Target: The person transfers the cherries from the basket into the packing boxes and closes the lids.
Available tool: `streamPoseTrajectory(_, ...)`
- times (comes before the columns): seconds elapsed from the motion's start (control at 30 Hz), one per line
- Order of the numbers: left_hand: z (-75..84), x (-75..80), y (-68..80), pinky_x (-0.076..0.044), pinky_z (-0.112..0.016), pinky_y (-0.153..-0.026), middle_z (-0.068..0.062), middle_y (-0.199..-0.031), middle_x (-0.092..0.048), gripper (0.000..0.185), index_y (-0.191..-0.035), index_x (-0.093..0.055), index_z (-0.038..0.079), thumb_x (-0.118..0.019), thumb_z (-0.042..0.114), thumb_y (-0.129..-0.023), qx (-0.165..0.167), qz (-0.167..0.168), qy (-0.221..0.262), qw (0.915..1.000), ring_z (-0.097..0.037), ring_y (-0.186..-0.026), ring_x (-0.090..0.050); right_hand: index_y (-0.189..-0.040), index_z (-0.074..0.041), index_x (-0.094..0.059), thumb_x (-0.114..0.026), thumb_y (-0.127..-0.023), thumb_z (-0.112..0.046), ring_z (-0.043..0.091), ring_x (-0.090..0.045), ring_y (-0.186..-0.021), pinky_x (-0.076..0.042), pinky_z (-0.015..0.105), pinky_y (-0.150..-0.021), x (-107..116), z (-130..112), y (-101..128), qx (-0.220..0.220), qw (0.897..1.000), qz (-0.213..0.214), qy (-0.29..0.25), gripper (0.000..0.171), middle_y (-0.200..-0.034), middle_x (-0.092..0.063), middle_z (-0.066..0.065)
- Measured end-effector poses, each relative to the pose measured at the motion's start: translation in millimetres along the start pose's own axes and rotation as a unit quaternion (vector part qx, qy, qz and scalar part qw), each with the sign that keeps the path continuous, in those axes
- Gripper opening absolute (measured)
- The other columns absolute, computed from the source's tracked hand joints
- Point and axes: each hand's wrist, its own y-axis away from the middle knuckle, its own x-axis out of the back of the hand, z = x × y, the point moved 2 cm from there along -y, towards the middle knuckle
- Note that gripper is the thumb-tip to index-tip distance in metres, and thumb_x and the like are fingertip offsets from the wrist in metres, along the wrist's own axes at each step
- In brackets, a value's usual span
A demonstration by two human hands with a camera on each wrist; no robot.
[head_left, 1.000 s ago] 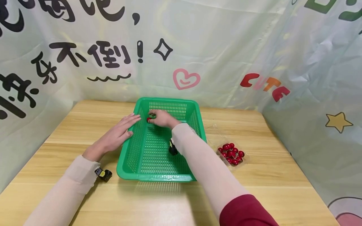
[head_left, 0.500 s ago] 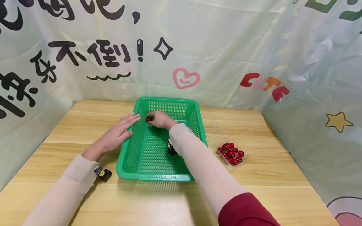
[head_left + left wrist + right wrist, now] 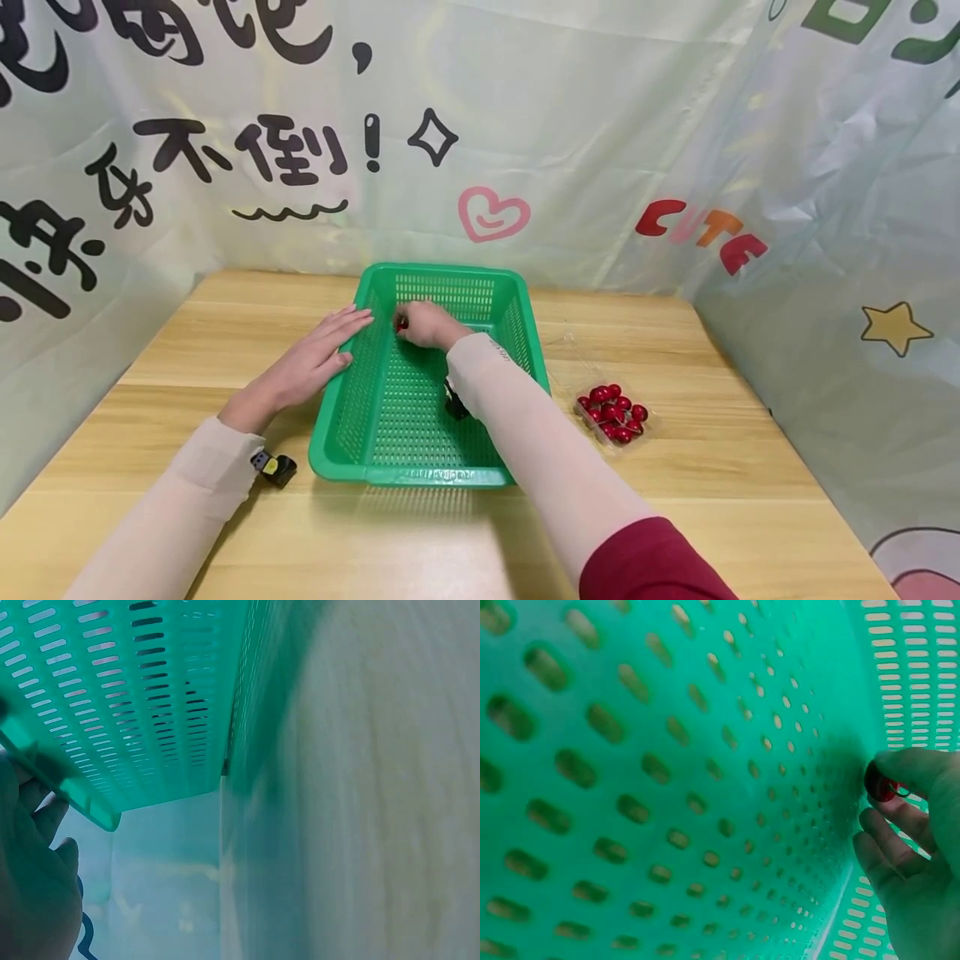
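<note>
A green plastic basket [image 3: 420,479] with slotted walls stands on the wooden table. Inside it, near the far left corner, my right hand [image 3: 431,324] reaches down. Its thumb and index finger pinch a dark red cherry [image 3: 881,782], which shows a thin curved stem in the right wrist view. The cherry is close to the basket floor and mostly covered by the fingers in the head view. My left hand [image 3: 315,354] lies along the basket's left rim with fingers fairly straight. In the left wrist view, the left fingers [image 3: 49,817] touch the rim from outside.
To the basket's right, a clear plastic box [image 3: 600,433] with its lid [image 3: 573,358] folded back holds several red cherries [image 3: 611,411]. A printed cloth [image 3: 585,125] hangs behind and beside the table [image 3: 750,450]. Small black wrist cameras [image 3: 276,468] sit under the sleeves.
My right hand has shifted slightly, and its fingers have drawn in around the cherry, which shows less now. The left hand stays on the rim. The head view has tilted a little.
</note>
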Motion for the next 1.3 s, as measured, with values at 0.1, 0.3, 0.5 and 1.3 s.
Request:
streamPoseTrajectory(0.1,0.9,0.0,-0.3,-0.006,-0.044,-0.12,-0.012,-0.157,-0.03,0.049,-0.151,-0.035,0.003,-0.042,0.017,-0.104,0.002,0.0,-0.001,1.0,-0.038,-0.146,-0.017,-0.116,-0.012,-0.066,-0.059,-0.099,-0.021,0.017,-0.059,-0.089,-0.049,0.031,-0.079,4,0,1,-0.003,1.0,0.001,0.007,0.021,-0.106,-0.065,0.002)
streamPoseTrajectory(0.3,2.2,1.0,-0.4,-0.006,-0.044,-0.12,-0.013,-0.157,-0.03,0.049,-0.15,-0.035,0.002,-0.043,0.016,-0.104,0.001,-0.003,0.0,1.0,-0.034,-0.147,-0.015,-0.111,-0.011,-0.064,-0.06,-0.098,-0.021,0.018,-0.057,-0.083,-0.048,0.031,-0.074,15,-3,4,-0.007,1.0,-0.018,0.003,0.017,-0.099,-0.063,0.003)
streamPoseTrajectory(0.5,3.6,0.4,1.1,-0.006,-0.045,-0.12,-0.012,-0.157,-0.03,0.05,-0.151,-0.035,0.005,-0.043,0.016,-0.104,0.006,-0.003,0.004,1.0,-0.034,-0.147,-0.014,-0.112,-0.01,-0.061,-0.058,-0.098,-0.021,0.018,-0.055,-0.083,-0.047,0.031,-0.073,28,-8,14,0.012,0.998,-0.067,0.015,0.017,-0.1,-0.06,0.003)
streamPoseTrajectory(1.3,0.0,1.4,0.0,-0.015,-0.059,-0.115,-0.013,-0.158,-0.029,0.051,-0.151,-0.035,0.003,-0.044,0.017,-0.103,0.017,-0.013,-0.005,0.9998,-0.033,-0.147,-0.014,-0.103,-0.014,-0.057,-0.055,-0.096,-0.02,0.017,-0.049,-0.084,-0.042,0.032,-0.079,91,12,68,0.029,0.998,-0.056,0.02,0.009,-0.097,-0.058,0.002)
